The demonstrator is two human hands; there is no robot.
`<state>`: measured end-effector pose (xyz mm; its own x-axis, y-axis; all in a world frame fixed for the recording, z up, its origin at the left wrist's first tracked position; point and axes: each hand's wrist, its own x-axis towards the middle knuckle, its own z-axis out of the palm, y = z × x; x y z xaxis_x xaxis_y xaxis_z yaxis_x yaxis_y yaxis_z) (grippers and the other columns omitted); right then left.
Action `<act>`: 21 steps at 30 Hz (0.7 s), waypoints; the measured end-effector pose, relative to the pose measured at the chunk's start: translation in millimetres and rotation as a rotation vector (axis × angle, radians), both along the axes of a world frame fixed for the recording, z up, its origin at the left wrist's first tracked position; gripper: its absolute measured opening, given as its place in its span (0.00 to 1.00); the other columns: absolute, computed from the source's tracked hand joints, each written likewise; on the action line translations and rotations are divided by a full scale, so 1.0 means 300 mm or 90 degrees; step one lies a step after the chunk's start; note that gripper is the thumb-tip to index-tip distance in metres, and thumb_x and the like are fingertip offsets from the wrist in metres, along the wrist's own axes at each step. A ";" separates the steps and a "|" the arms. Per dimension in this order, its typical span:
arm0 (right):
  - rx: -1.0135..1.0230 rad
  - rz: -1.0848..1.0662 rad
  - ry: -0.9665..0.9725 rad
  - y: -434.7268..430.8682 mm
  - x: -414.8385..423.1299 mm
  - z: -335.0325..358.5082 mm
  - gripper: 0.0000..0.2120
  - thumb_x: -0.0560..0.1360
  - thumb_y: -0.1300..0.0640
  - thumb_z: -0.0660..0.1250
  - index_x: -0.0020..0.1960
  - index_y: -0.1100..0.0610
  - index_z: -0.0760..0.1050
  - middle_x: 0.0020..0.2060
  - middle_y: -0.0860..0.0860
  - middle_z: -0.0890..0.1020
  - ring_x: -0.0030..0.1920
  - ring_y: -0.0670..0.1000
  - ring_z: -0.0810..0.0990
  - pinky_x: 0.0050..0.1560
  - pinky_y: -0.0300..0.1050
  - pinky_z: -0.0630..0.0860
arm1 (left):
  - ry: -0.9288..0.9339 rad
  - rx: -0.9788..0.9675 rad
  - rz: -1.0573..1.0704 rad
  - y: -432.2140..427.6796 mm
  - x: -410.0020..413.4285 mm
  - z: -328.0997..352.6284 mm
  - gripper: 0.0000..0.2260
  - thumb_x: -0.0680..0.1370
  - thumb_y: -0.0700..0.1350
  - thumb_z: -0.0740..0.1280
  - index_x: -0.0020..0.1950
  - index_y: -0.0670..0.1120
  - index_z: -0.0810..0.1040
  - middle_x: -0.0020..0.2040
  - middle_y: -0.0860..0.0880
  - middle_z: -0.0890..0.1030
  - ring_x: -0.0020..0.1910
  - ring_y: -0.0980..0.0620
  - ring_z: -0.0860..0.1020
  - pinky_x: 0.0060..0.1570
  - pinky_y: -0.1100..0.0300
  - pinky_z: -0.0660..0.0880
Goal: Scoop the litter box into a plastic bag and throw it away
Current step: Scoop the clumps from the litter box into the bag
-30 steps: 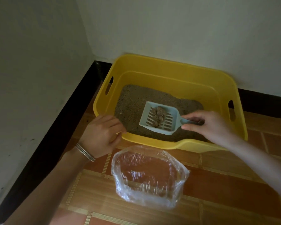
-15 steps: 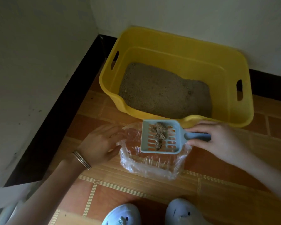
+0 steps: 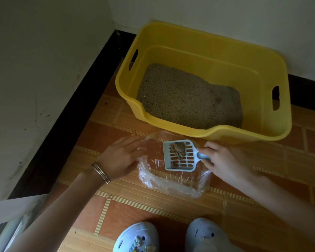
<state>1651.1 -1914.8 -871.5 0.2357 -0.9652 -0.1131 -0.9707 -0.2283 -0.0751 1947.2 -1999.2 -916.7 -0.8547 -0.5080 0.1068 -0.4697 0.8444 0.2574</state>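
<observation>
Nearest the camera, two pale blue clogs (image 3: 137,238) are standing on the tiled floor (image 3: 153,206) at its near edge, the left one carrying small charms.

Just beyond them, a clear plastic bag (image 3: 171,185) is sitting open on the floor, its mouth facing up. The left hand (image 3: 120,159), with thin bracelets (image 3: 101,172) on the wrist, is reaching in from the left. Its fingers are lying fairly straight against the bag's left rim, the grip apart and touching the film. That hand is somewhat blurred.

The right hand (image 3: 225,160) is coming in from the right, its grip clamped on the handle of a light blue slotted scoop (image 3: 178,161). The scoop is hanging over the bag's open mouth, roughly level, and is carrying brownish clumps (image 3: 179,149) on its slots, most of them toward its far edge.

Farther on, the yellow litter box (image 3: 225,57) is sitting on the floor near the far corner, where the two pale walls (image 3: 44,51) are meeting above a dark baseboard (image 3: 76,99). Its lowered front lip is lying just beyond the bag. Grey-brown litter (image 3: 189,99) is covering the box's bottom, and a handle slot is showing in each end wall.
</observation>
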 end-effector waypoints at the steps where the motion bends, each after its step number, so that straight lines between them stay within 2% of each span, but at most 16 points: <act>1: -0.029 0.024 0.017 0.000 0.004 0.003 0.17 0.57 0.57 0.80 0.45 0.55 0.83 0.35 0.47 0.80 0.33 0.48 0.80 0.26 0.35 0.67 | 0.002 -0.001 0.001 0.001 -0.003 0.001 0.19 0.60 0.42 0.78 0.49 0.49 0.80 0.55 0.48 0.81 0.59 0.46 0.76 0.53 0.51 0.74; 5: -0.101 0.094 0.043 0.003 0.002 -0.020 0.20 0.56 0.63 0.81 0.47 0.59 0.82 0.37 0.51 0.81 0.38 0.52 0.81 0.34 0.43 0.77 | 0.014 -0.004 0.008 0.003 -0.011 0.003 0.18 0.59 0.42 0.79 0.47 0.49 0.81 0.55 0.48 0.81 0.58 0.46 0.76 0.53 0.51 0.75; 9: -0.163 0.142 0.048 0.005 -0.011 -0.028 0.23 0.57 0.70 0.77 0.52 0.62 0.80 0.42 0.55 0.82 0.42 0.55 0.81 0.39 0.47 0.78 | 0.022 -0.013 0.013 0.003 -0.016 0.012 0.17 0.59 0.42 0.79 0.46 0.48 0.81 0.55 0.46 0.81 0.57 0.45 0.77 0.51 0.50 0.76; 21: -0.226 0.193 0.035 0.005 -0.030 -0.034 0.20 0.63 0.70 0.74 0.54 0.62 0.79 0.43 0.54 0.82 0.42 0.54 0.80 0.38 0.47 0.75 | 0.031 -0.025 0.010 -0.005 -0.016 0.011 0.15 0.61 0.43 0.77 0.46 0.47 0.81 0.55 0.46 0.81 0.58 0.44 0.77 0.51 0.50 0.75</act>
